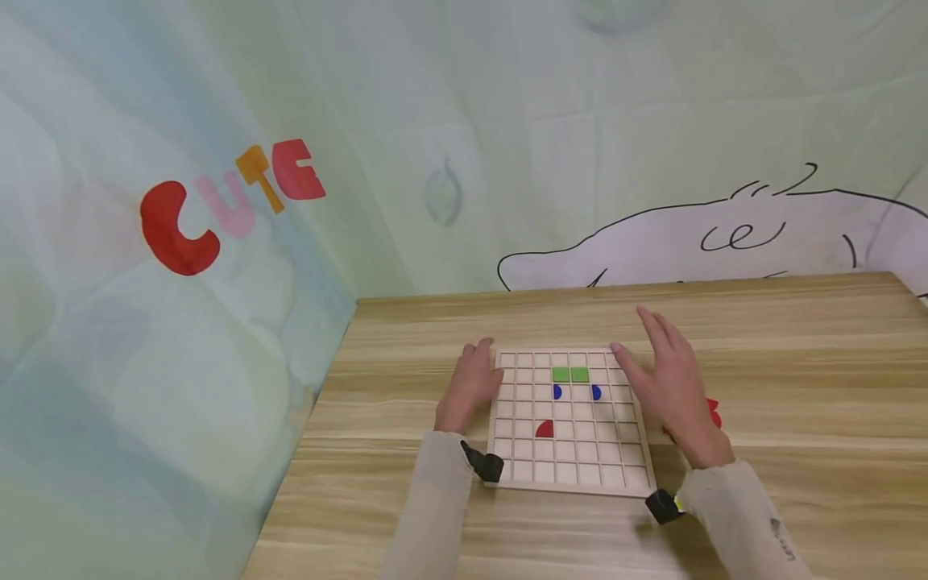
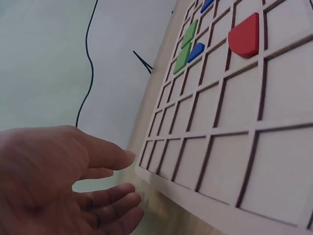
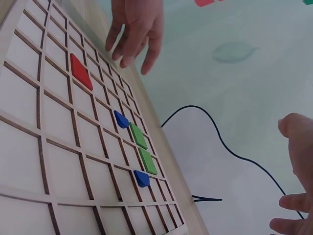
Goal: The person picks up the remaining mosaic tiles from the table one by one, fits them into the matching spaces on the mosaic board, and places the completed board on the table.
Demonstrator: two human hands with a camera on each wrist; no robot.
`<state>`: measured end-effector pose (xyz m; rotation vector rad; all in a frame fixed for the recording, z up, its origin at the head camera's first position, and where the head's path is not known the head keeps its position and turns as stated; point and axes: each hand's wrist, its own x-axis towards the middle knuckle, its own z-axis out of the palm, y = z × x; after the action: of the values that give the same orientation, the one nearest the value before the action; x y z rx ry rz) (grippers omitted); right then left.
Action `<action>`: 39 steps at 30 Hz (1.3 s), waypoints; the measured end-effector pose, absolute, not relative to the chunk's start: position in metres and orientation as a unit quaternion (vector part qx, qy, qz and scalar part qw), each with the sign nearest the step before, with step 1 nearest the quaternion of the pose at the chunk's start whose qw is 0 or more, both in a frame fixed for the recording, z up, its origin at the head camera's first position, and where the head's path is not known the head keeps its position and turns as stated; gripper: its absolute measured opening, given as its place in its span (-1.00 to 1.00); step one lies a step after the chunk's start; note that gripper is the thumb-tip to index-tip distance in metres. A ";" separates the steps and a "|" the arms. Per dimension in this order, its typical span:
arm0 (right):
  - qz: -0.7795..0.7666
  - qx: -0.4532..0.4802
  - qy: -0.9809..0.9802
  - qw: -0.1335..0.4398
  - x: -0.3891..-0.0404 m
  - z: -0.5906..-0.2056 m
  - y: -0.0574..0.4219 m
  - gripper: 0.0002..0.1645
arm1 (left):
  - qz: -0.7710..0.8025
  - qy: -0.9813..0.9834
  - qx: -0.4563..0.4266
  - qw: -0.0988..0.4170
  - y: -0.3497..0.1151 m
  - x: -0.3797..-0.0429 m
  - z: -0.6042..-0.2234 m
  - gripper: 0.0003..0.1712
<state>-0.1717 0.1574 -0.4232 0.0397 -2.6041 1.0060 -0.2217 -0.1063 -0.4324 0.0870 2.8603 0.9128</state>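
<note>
A pale wooden grid board (image 1: 565, 487) lies on the table between both hands. Two green squares (image 1: 580, 374) sit side by side in its cells near the far edge. Just nearer are two blue half-round pieces, one on the left (image 1: 557, 392) and one on the right (image 1: 597, 392). A red quarter-round piece (image 1: 545, 428) occupies a cell near the middle. My left hand (image 1: 473, 383) is at the board's left edge, fingers loosely bent, holding nothing; contact is unclear. Over the far right edge, my right hand (image 1: 674, 387) spreads its thumb and fingers, with nothing in them.
Something red (image 1: 714, 414) on the wooden table (image 1: 819, 387) is partly hidden behind the right hand. Printed cloth walls (image 1: 507, 185) rise along the table's back and left. Small black cameras (image 1: 487, 466) are worn at both wrists, close to the board's near corners.
</note>
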 end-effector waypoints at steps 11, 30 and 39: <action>0.411 0.022 -0.889 0.200 -0.171 -0.426 0.168 -0.29 | 0.327 0.933 0.029 0.146 -0.115 -0.224 -0.441 -0.27; 0.461 0.009 -0.874 0.157 -0.158 -0.433 0.202 -0.36 | 0.311 0.936 0.036 0.161 -0.114 -0.225 -0.438 -0.29; 0.443 -0.009 -0.883 0.155 -0.165 -0.464 0.231 -0.33 | 0.306 0.938 0.036 0.159 -0.114 -0.227 -0.441 -0.30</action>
<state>-0.1653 0.2311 -0.4640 -0.0265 -2.5296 1.2700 -0.2270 -0.1139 -0.4406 0.1019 2.6820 0.8746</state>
